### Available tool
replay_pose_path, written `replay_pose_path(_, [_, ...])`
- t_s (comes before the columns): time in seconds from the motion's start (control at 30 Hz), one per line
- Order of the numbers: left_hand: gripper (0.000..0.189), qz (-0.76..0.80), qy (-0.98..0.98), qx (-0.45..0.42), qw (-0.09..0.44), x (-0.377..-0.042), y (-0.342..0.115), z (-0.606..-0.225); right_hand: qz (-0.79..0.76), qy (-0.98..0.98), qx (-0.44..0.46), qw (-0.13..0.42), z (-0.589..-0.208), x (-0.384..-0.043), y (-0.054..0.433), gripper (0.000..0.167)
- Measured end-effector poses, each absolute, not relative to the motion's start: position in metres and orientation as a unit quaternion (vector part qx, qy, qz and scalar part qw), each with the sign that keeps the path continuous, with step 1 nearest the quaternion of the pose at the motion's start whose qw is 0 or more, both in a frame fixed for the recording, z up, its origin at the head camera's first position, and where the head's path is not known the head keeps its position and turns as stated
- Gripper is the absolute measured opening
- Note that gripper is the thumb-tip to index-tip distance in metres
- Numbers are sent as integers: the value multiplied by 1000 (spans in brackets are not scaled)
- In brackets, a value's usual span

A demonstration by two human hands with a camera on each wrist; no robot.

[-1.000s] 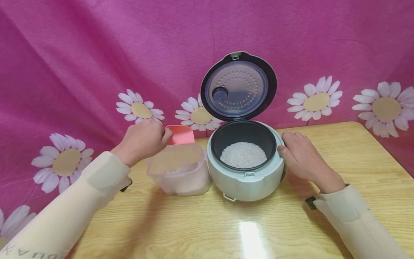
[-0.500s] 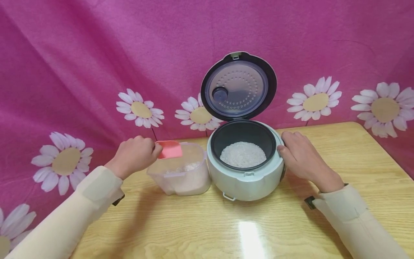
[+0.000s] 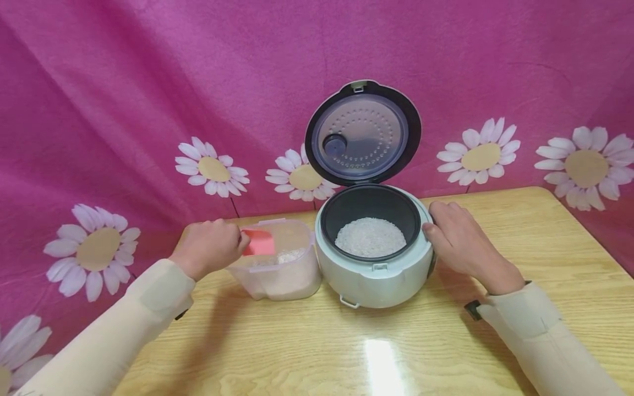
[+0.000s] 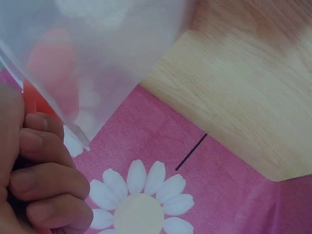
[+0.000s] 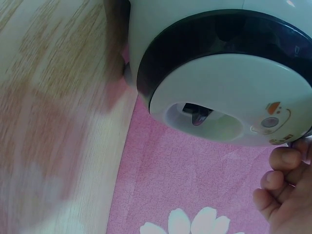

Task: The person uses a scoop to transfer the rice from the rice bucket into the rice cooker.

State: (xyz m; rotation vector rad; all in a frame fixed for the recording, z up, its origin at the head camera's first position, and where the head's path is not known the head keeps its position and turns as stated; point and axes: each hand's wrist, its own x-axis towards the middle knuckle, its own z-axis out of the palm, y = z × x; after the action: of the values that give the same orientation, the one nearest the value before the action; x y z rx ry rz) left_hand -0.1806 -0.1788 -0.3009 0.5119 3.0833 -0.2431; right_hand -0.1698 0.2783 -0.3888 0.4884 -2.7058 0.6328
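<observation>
My left hand [image 3: 210,246] grips the handle of a pinkish-red scoop [image 3: 260,242], fingers curled round it. The scoop dips into a clear plastic container [image 3: 292,275] with white rice [image 3: 291,255] in it. In the left wrist view, the scoop's bowl shows through the container wall [image 4: 122,58], beside the curled fingers [image 4: 51,183]. Right of the container stands a pale green rice cooker [image 3: 376,283], its lid [image 3: 364,135] raised and more rice [image 3: 370,237] in its dark inner pot [image 3: 346,212]. My right hand [image 3: 460,242] holds the cooker's right side, thumb on the rim.
Everything stands on a light wooden table [image 3: 307,346]. Behind it hangs a magenta cloth [image 3: 238,71] printed with white daisies, close behind the raised lid. The cooker nearly touches the container. A small white loop [image 3: 349,302] sticks out low on the cooker's front.
The left hand has brought the scoop down and nearer, from above the container's back rim to inside it. The right hand has stayed at the cooker.
</observation>
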Motion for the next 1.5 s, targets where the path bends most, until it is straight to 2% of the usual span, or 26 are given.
replay_pose_path(0.67, [35, -134, 969, 207, -16, -180, -167, -308, 218, -943, 182, 173, -390, -170, 278, 12])
replay_pose_path(0.87, [33, -142, 967, 212, 1, -180, -159, -307, 217, -942, 184, 177, -389, -170, 278, 12])
replay_pose_path(1.3, [25, -176, 966, 166, 91, -188, -142, -306, 220, -945, 177, 166, -390, -170, 278, 13])
replay_pose_path(1.5, [26, -217, 956, 173, 92, -188, -135, -304, 221, -945, 177, 163, -389, -170, 278, 13])
